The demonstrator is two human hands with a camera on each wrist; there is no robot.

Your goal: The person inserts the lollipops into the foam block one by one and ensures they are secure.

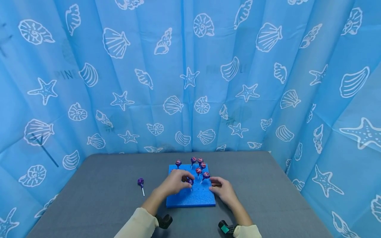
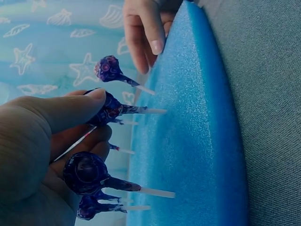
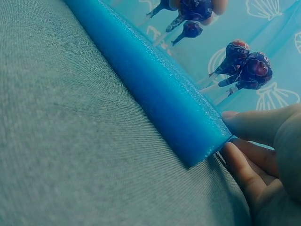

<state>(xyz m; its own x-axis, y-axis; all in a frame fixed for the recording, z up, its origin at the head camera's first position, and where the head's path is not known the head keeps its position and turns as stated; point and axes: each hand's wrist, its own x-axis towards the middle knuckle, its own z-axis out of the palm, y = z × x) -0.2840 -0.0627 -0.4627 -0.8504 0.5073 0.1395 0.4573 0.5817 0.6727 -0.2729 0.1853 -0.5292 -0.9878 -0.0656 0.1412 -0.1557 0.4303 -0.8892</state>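
Observation:
A blue foam block [image 1: 191, 199] lies on the table with several lollipops [image 1: 206, 176] standing in its top by their white sticks. My left hand [image 1: 174, 182] is over the block's left part, and its thumb and fingers pinch the wrapped head of a lollipop [image 2: 113, 109]. In the left wrist view that lollipop's stick meets the foam, and another lollipop [image 2: 85, 173] stands close beside the palm. At the block's right edge, my right hand [image 1: 224, 191] holds the foam between thumb and fingers, the thumb at the upper edge. Its fingertips are partly hidden behind the corner.
One purple-wrapped lollipop [image 1: 141, 182] lies loose on the grey table [image 1: 113, 198], left of the block. Further lollipops, among them one at the back left [image 1: 178, 163], rise from the foam. A blue curtain [image 1: 190, 82] with white shell prints hangs behind the table.

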